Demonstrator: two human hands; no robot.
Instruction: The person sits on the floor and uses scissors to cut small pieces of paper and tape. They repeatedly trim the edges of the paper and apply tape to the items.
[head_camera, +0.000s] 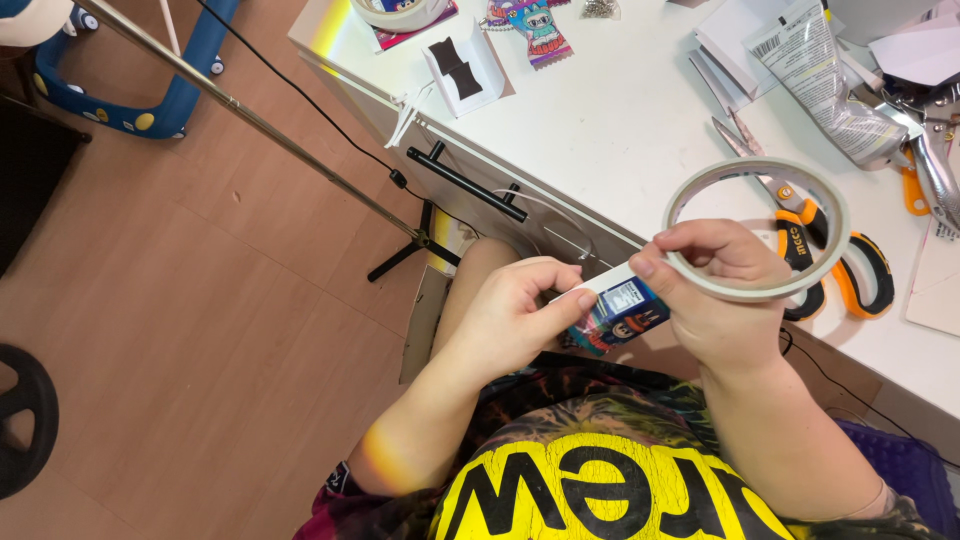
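Note:
My right hand grips a large thin ring of white tape, held up over the desk edge. A white strip runs from the ring to my left hand, whose thumb and fingers pinch its free end. Between both hands sits a small blue printed box, pressed under the tape strip and held by the fingers of both hands.
Orange-and-black scissors lie on the white desk under the ring. A silver pouch, a small white open box, another tape roll and a colourful packet lie farther back. A tripod leg crosses the wooden floor.

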